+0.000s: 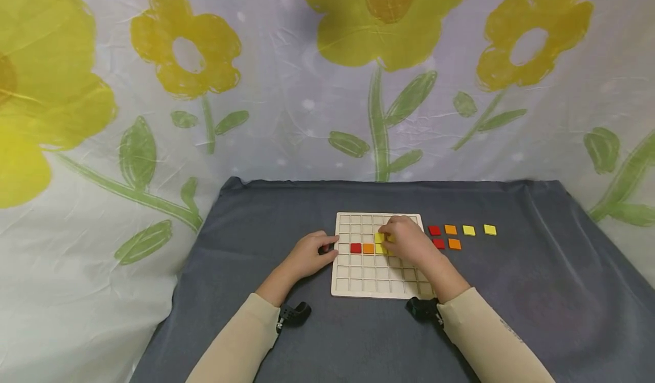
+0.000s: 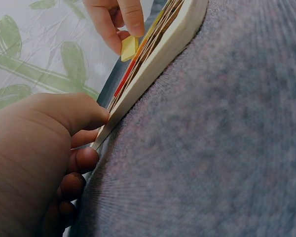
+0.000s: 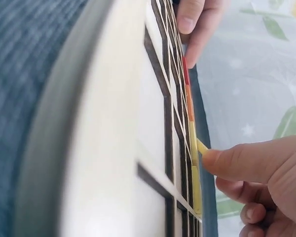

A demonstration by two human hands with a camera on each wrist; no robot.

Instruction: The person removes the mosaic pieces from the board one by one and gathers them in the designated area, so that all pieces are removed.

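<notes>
A pale wooden grid board (image 1: 356, 285) lies on the dark cloth. One row holds a red tile (image 1: 355, 248), an orange tile (image 1: 368, 248) and yellow tiles (image 3: 196, 185). At the board's left edge, my left hand (image 1: 309, 254) holds the rim with thumb and fingers, the other fingers curled in the left wrist view. Over the upper middle of the grid, my right hand (image 1: 411, 243) pinches a small yellow tile (image 2: 129, 48) between thumb and fingertips. That tile is tilted, just above the row in the right wrist view. Part of the board is hidden under the right hand.
Right of the board lie loose tiles in two rows: red (image 1: 434, 230), orange (image 1: 450, 229) and yellow (image 1: 468, 230), with another yellow one (image 1: 489, 229) farthest right. Dark cloth (image 1: 358, 337) covers the table. Behind it hangs a flower-printed curtain (image 1: 286, 87).
</notes>
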